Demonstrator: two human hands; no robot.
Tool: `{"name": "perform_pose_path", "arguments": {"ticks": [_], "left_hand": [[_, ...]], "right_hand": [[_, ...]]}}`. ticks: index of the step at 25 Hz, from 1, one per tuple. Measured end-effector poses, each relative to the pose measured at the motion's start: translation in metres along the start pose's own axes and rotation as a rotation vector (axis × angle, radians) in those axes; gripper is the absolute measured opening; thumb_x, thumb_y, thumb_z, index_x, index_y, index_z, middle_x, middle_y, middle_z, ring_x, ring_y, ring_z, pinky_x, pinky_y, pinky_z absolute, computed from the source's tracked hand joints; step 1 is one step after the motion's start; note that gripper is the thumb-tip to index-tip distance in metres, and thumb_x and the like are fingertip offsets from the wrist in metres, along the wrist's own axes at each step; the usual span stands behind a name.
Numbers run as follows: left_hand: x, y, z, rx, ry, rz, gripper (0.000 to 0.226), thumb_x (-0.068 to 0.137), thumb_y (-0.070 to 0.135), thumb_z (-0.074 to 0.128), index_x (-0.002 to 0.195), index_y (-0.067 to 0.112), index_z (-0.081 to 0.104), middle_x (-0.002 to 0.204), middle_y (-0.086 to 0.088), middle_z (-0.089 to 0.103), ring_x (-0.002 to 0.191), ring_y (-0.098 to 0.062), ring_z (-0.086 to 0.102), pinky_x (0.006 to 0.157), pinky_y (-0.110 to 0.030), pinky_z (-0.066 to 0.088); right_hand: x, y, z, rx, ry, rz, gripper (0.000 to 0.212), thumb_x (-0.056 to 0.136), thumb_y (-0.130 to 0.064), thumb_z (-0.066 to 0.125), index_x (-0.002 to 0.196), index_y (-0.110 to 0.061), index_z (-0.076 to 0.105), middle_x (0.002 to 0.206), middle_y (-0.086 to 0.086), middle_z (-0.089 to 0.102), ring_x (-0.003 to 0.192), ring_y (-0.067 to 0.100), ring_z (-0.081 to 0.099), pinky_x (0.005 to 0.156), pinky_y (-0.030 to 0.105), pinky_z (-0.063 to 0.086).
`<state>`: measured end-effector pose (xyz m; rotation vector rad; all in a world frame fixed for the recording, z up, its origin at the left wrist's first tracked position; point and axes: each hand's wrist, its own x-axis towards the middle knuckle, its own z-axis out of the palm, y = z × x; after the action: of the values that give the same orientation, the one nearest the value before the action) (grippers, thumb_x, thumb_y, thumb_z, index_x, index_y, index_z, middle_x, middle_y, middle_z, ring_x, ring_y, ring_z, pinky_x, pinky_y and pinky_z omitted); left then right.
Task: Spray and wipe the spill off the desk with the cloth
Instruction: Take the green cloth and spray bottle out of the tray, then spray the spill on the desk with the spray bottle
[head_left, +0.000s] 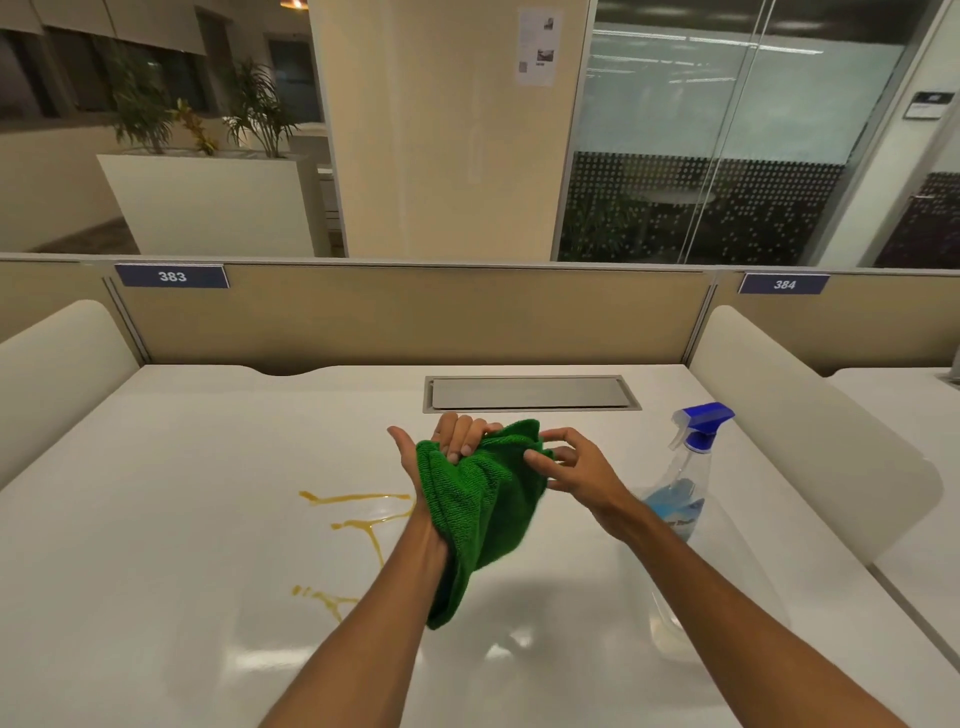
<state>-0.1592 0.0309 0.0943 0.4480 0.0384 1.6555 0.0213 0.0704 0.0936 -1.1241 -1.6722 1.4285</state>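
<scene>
A green cloth (480, 499) hangs bunched above the middle of the white desk (182, 545). My left hand (441, 447) grips its upper left part, palm up, fingers curled into the fabric. My right hand (571, 462) pinches the cloth's upper right edge with thumb and fingertips. An amber, sticky-looking spill (358, 514) streaks the desk just left of my left forearm, with a smaller patch nearer me. A clear spray bottle (685, 483) with a blue trigger head and blue liquid stands upright to the right, behind my right forearm.
A metal cable flap (530, 393) is set into the desk behind the cloth. Beige partition panels (415, 317) close off the back, and white rounded dividers (779, 410) flank both sides.
</scene>
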Motion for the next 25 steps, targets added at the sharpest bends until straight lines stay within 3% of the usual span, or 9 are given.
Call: {"name": "perform_pose_path", "arguments": {"ticks": [3, 7, 11, 15, 18, 21, 23, 25], "left_hand": [[0.004, 0.002, 0.001, 0.018, 0.040, 0.000, 0.086, 0.073, 0.089, 0.002, 0.043, 0.018, 0.041, 0.039, 0.001, 0.041, 0.046, -0.014, 0.041, 0.073, -0.032, 0.044], [0.011, 0.009, 0.008, 0.067, 0.054, 0.024, 0.076, 0.071, 0.090, 0.001, 0.049, 0.022, 0.027, 0.040, 0.001, 0.040, 0.046, -0.013, 0.035, 0.069, -0.030, 0.034], [0.019, 0.011, 0.018, 0.066, 0.058, 0.041, 0.076, 0.073, 0.089, 0.002, 0.048, 0.022, 0.028, 0.040, 0.002, 0.037, 0.045, -0.014, 0.035, 0.068, -0.030, 0.034], [0.025, 0.009, 0.023, 0.053, 0.053, 0.045, 0.072, 0.074, 0.088, 0.005, 0.052, 0.022, 0.023, 0.040, 0.001, 0.037, 0.046, -0.015, 0.036, 0.069, -0.030, 0.032], [0.026, 0.009, 0.026, 0.062, 0.050, 0.058, 0.073, 0.074, 0.088, 0.005, 0.051, 0.022, 0.024, 0.041, 0.000, 0.038, 0.047, -0.015, 0.037, 0.069, -0.030, 0.031], [0.025, 0.009, 0.030, 0.104, 0.074, 0.075, 0.073, 0.073, 0.089, 0.002, 0.051, 0.023, 0.023, 0.040, 0.002, 0.038, 0.046, -0.013, 0.037, 0.068, -0.029, 0.031], [0.024, 0.010, 0.032, 0.107, 0.083, 0.077, 0.075, 0.073, 0.088, 0.001, 0.047, 0.023, 0.027, 0.039, 0.002, 0.037, 0.044, -0.012, 0.037, 0.068, -0.028, 0.031], [0.023, 0.013, 0.034, 0.103, 0.084, 0.071, 0.081, 0.073, 0.088, 0.000, 0.044, 0.020, 0.033, 0.039, 0.002, 0.037, 0.043, -0.012, 0.037, 0.068, -0.028, 0.032]], "right_hand": [[-0.014, 0.023, -0.016, -0.107, 0.145, -0.014, 0.048, 0.082, -0.040, 0.071, 0.121, -0.020, 0.053, 0.112, 0.002, 0.066, 0.101, 0.017, 0.065, 0.085, 0.029, 0.054], [-0.032, 0.043, -0.044, -0.169, 0.506, -0.095, 0.029, 0.088, -0.030, 0.068, 0.098, -0.003, 0.065, 0.088, 0.013, 0.071, 0.082, 0.027, 0.068, 0.079, 0.039, 0.058], [-0.052, 0.049, -0.071, -0.232, 0.775, -0.192, 0.039, 0.090, -0.030, 0.063, 0.067, 0.001, 0.057, 0.060, 0.015, 0.060, 0.059, 0.032, 0.061, 0.062, 0.039, 0.054], [-0.062, 0.052, -0.098, -0.242, 0.958, -0.262, 0.045, 0.082, -0.047, 0.059, 0.066, -0.006, 0.047, 0.058, 0.006, 0.047, 0.052, 0.016, 0.047, 0.056, 0.030, 0.048], [-0.051, 0.052, -0.125, -0.170, 0.916, -0.203, 0.050, 0.076, -0.046, 0.070, 0.098, -0.007, 0.050, 0.090, 0.008, 0.054, 0.078, 0.019, 0.051, 0.071, 0.035, 0.048], [-0.033, 0.046, -0.146, -0.118, 0.564, 0.000, 0.072, 0.078, -0.032, 0.077, 0.136, -0.013, 0.039, 0.133, 0.000, 0.047, 0.123, 0.019, 0.045, 0.101, 0.042, 0.041], [-0.023, 0.040, -0.152, -0.092, 0.428, 0.029, 0.063, 0.080, -0.027, 0.076, 0.132, -0.013, 0.044, 0.132, 0.003, 0.052, 0.126, 0.025, 0.048, 0.101, 0.042, 0.042], [-0.018, 0.037, -0.155, -0.045, 0.416, -0.014, 0.044, 0.079, -0.023, 0.075, 0.116, -0.016, 0.052, 0.111, 0.003, 0.061, 0.115, 0.031, 0.057, 0.091, 0.037, 0.046]]}}
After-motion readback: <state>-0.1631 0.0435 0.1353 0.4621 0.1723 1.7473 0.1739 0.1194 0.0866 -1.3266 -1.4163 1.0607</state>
